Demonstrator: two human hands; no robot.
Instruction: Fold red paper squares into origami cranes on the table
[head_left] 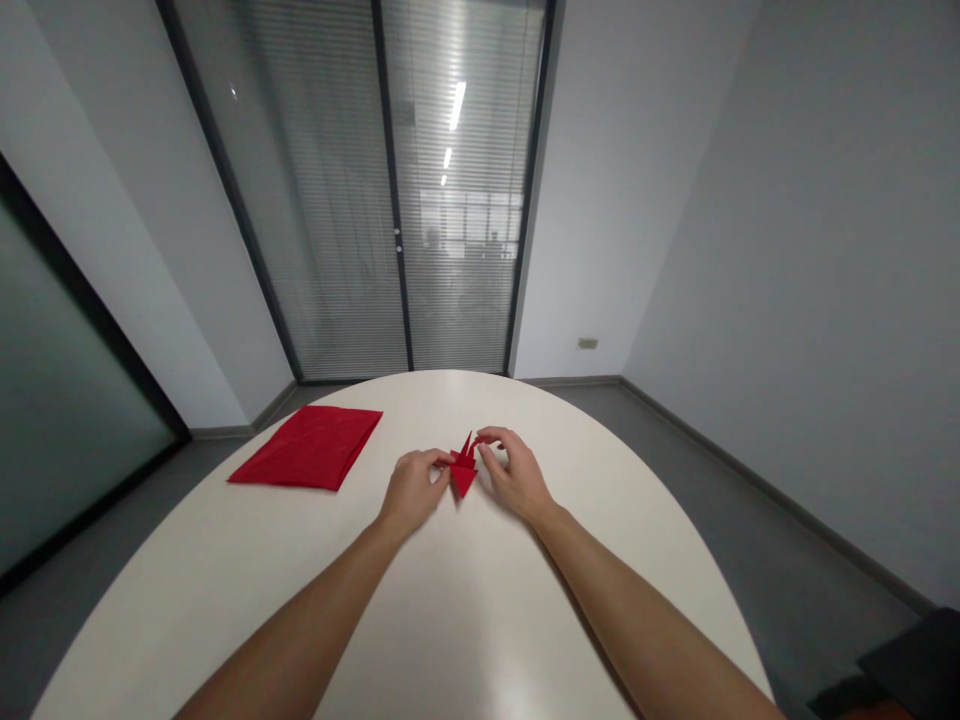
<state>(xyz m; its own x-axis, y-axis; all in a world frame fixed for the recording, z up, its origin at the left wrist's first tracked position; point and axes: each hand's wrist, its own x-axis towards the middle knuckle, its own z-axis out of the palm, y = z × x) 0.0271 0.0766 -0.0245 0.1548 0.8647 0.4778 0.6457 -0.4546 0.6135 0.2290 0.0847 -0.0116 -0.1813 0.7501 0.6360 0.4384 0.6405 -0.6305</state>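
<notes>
A small red folded-paper crane (463,478) is held just above the white table (420,630), near its middle. My left hand (414,488) pinches the crane's left side between thumb and fingers. On the other side, my right hand (517,472) is closed with thumb and forefinger on one of the narrow points at the top. A second narrow point stands upright between the hands, and a triangular flap hangs down toward me. My fingertips hide parts of both edges of the paper.
A flat stack of red paper (306,447) lies on the table to the left. Beyond the table's rounded far edge are glass panels with blinds (322,200). A dark object (911,665) sits at the lower right, beside the table.
</notes>
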